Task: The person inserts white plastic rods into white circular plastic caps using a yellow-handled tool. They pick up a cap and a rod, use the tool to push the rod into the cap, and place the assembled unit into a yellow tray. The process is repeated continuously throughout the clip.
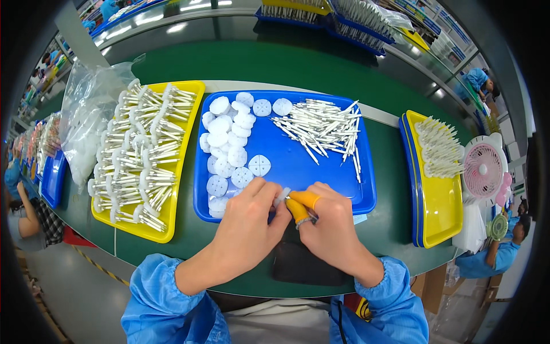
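My left hand (247, 217) pinches a small white plastic disc (281, 196) at the front edge of a blue tray (269, 152). Against that disc press the fingers of my right hand (335, 221), closed; yellow finger cots cover its thumb and forefinger. Whatever those fingertips hold is hidden. Along the tray's left side lies a heap of loose white round discs (229, 135), some showing cross-shaped slots. Thin white sticks (323, 126) are piled loosely at the tray's far right.
A yellow tray (197, 92) at left carries rows of discs fitted with sticks. More of these sit in stacked yellow and blue trays (441, 212) at right, beside a pink fan (483, 166). A dark flat object (303, 266) lies below my hands. Clear plastic bag (89, 123) far left.
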### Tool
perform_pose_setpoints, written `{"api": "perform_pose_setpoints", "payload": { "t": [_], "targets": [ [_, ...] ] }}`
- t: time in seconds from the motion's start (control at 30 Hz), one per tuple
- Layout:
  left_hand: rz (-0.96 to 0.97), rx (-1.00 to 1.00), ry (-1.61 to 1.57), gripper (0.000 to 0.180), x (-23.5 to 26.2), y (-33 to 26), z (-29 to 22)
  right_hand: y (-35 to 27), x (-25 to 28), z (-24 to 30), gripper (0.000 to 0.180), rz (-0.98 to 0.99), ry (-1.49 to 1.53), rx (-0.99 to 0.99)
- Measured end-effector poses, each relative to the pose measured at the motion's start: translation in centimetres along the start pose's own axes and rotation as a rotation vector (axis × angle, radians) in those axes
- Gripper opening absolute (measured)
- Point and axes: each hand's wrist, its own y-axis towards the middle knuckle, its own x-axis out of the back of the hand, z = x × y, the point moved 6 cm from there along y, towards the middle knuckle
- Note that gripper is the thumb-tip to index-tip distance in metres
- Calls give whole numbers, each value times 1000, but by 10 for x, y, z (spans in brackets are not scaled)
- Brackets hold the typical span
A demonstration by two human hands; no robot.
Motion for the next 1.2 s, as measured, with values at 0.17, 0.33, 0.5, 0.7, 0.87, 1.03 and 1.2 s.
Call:
{"api": "perform_pose_setpoints", "payload": {
  "t": [0.17, 0.33, 0.5, 0.7, 0.87, 1.03, 1.2],
  "targets": [
    [-132, 4, 62, 16, 13, 8, 4, 39, 10, -27, 16, -73, -238, 4],
    [-126, 10, -65, 15, 16, 16, 8, 63, 9, -54, 23, -147, -674, 62],
    [-118, 59, -114, 14, 23, 18, 6, 37, 21, -34, 31, -26, -365, -63],
    [-18, 159, -229, 14, 14, 18, 6, 0, 25, -3, 48, 5, 107, 58],
    [-33, 21, -158, 15, 9, 16, 0, -4, 25, -3, 44, 101, -48, 141],
    [-16, 20, -144, 15, 8, 16, -4, -3, 26, -8, 39, 88, -130, 152],
    [-4, 46, -162, 13, 6, 15, 0, -2, 25, -6, 38, 93, -171, 129]
  ]
}}
